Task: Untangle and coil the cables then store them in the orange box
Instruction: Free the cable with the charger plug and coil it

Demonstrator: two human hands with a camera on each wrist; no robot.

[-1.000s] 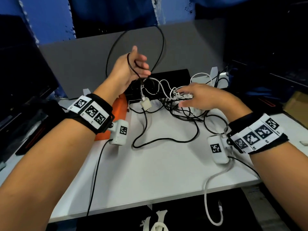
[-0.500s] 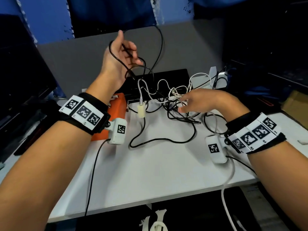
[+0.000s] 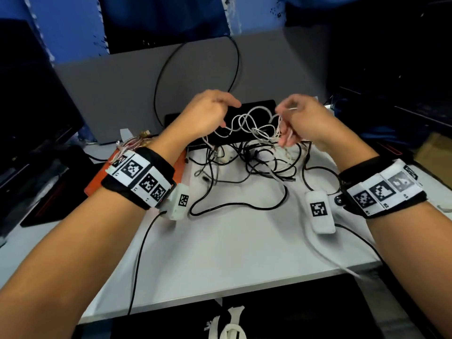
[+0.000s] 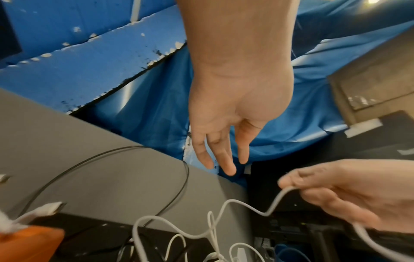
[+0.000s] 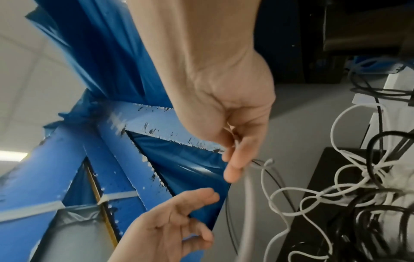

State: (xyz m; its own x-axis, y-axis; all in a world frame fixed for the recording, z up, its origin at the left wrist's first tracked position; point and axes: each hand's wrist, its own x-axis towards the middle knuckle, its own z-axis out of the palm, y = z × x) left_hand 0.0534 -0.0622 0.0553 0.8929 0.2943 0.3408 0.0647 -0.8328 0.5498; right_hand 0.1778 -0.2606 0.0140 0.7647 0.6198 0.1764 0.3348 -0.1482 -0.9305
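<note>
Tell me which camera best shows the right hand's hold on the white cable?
The left wrist view: the right hand plainly pinches the white cable. The head view shows the hand's back, its grip blurred. The right wrist view shows the cable blurred beside the fingers.

Orange box (image 3: pixel 179 167) mostly behind wrist.

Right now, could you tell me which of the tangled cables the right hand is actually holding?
The white cable: the right hand pinches it above the pile, while the black cables lie on the table and the left hand holds nothing.
</note>
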